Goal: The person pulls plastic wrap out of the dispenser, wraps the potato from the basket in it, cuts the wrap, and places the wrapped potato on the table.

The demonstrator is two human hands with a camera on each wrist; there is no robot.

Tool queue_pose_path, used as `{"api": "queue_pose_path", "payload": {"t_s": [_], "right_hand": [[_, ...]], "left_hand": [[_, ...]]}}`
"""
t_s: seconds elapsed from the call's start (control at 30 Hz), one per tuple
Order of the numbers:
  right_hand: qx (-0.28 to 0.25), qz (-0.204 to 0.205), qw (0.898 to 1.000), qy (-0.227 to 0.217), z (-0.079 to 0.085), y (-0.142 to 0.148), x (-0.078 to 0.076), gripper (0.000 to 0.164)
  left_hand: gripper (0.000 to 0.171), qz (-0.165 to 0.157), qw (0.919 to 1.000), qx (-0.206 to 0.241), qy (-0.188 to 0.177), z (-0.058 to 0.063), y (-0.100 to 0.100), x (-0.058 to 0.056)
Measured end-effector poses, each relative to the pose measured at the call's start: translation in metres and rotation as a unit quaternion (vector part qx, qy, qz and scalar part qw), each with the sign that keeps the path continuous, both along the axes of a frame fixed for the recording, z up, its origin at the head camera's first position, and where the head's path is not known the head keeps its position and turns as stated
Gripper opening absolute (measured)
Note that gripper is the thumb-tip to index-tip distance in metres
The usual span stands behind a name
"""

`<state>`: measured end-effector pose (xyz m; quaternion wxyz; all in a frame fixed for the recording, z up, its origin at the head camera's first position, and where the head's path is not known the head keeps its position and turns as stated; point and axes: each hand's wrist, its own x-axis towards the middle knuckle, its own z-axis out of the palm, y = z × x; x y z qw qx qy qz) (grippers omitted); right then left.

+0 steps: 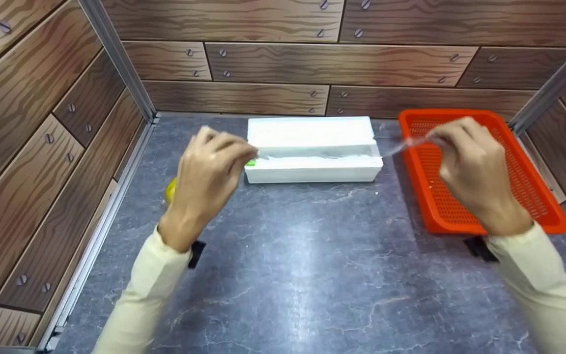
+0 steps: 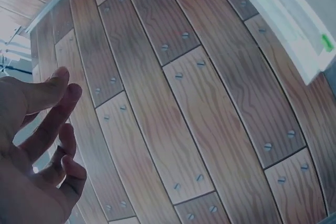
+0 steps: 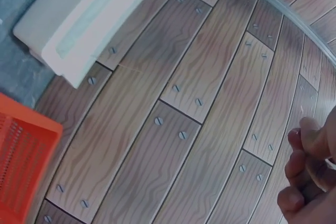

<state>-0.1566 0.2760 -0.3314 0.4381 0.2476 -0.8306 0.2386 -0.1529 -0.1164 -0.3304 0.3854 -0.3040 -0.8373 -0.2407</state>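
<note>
A strip of clear plastic film (image 1: 395, 149) stretches in front of a white box (image 1: 312, 174) with a raised lid. My right hand (image 1: 474, 164) pinches the film's right end between thumb and fingertips, above the red basket. At the box's left end, my left hand (image 1: 208, 172) is raised with thumb and forefinger brought together at the film's other end; the film is hard to make out there. In the wrist views, the thumb and forefinger of the left hand (image 2: 44, 129) and right hand (image 3: 312, 166) meet at the tips.
An orange-red perforated basket (image 1: 428, 216) stands at the right, partly under my right hand. A yellow rounded thing (image 1: 169, 191) shows behind my left wrist, mostly hidden. Wood-patterned walls (image 1: 263, 64) enclose the grey marbled tabletop (image 1: 283, 275) at the back and sides.
</note>
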Motion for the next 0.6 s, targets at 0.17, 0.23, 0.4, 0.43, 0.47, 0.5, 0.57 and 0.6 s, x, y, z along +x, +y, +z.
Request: {"api": "queue_pose_path", "payload": {"t_s": [0.17, 0.23, 0.4, 0.43, 0.47, 0.5, 0.57, 0.6], "right_hand": [[-0.01, 0.048, 0.999, 0.007, -0.015, 0.001, 0.023, 0.018], [-0.008, 0.069, 0.998, 0.007, -0.022, 0.002, 0.031, 0.011], [0.029, 0.133, 0.989, -0.049, -0.045, 0.014, 0.047, 0.033], [0.04, 0.143, 0.987, -0.068, -0.051, 0.017, 0.05, 0.041], [0.051, 0.152, 0.983, -0.086, -0.056, 0.019, 0.052, 0.041], [0.061, 0.159, 0.98, -0.104, -0.061, 0.022, 0.055, 0.04], [0.071, 0.172, 0.973, -0.139, -0.072, 0.025, 0.059, 0.02], [0.073, 0.177, 0.969, -0.157, -0.076, 0.027, 0.061, 0.009]], "left_hand": [[0.009, -0.054, 0.9977, -0.017, -0.036, -0.017, -0.005, 0.021], [0.01, -0.081, 0.9953, -0.02, -0.049, -0.024, -0.006, 0.027], [0.016, -0.132, 0.9876, -0.021, -0.082, -0.043, -0.011, 0.039], [0.016, -0.139, 0.9858, -0.021, -0.091, -0.046, -0.012, 0.042], [0.017, -0.146, 0.9838, -0.021, -0.102, -0.05, -0.013, 0.045], [0.018, -0.151, 0.9816, -0.021, -0.115, -0.054, -0.013, 0.047], [0.018, -0.16, 0.9763, -0.022, -0.144, -0.063, -0.015, 0.053], [0.018, -0.159, 0.9743, -0.024, -0.158, -0.068, -0.016, 0.056]]}}
